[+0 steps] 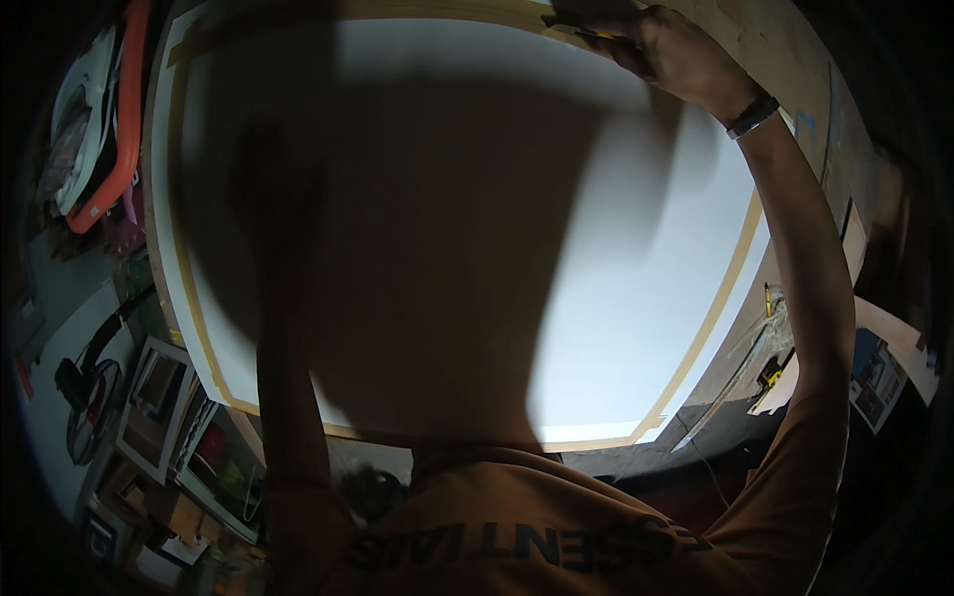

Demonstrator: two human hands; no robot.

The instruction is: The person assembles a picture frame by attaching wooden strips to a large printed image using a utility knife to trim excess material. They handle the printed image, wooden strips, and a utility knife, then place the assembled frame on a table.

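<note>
A large white sheet lies in front of me with strips of tan tape running just inside its edges. At the far right, my right hand is closed around a slim yellow-and-dark tool, held over the far strip of tape; its exact kind is too dark to make out. On the left part of the sheet, my left hand rests in deep shadow, thumb apart from the fingers, with no object visible in it. My own shadow covers most of the sheet's middle.
A yellow pencil-like stick and a yellow-black tool lie right of the sheet. Picture frames and a black fan-like object stand at the lower left. An orange-edged object is at the far left.
</note>
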